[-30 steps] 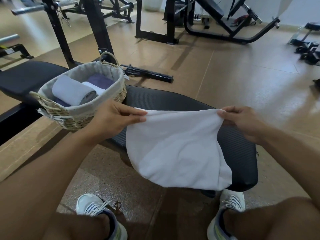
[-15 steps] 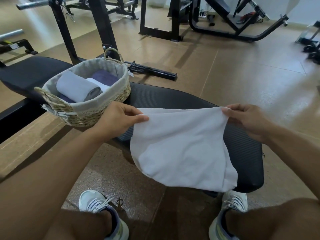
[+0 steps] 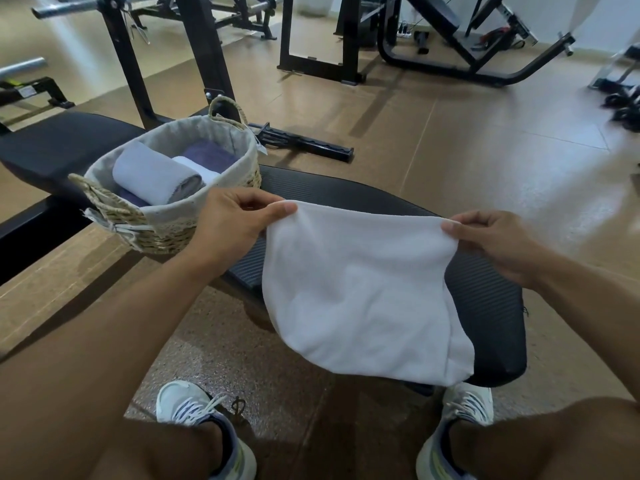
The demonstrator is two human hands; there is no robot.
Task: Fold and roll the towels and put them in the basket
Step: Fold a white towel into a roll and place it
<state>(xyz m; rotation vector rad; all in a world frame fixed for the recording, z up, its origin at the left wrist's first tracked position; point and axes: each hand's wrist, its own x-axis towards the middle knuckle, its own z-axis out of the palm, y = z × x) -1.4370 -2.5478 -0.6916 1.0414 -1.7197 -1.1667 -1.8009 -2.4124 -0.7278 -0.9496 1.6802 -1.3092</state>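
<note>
Right of the basket [image 3: 166,216], both grips, left hand [image 3: 228,226] and right hand [image 3: 498,244], pinch the white towel's [image 3: 363,299] corners; keep its top edge taut, corners level, before folding.

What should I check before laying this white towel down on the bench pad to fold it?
1. Left hand pinches one top corner of the white terry towel: ok.
2. Right hand pinches the other top corner: ok.
3. Top edge stretched between the hands: ok, slight sag.
4. Towel hanging flat: not ok, the lower part is bunched and curves in.
5. Bare room on the black ribbed bench pad under the towel: ok where visible; the part behind the towel cannot tell.
6. Space left in the woven lined basket, which already holds a rolled grey towel and others: cannot tell.
</note>
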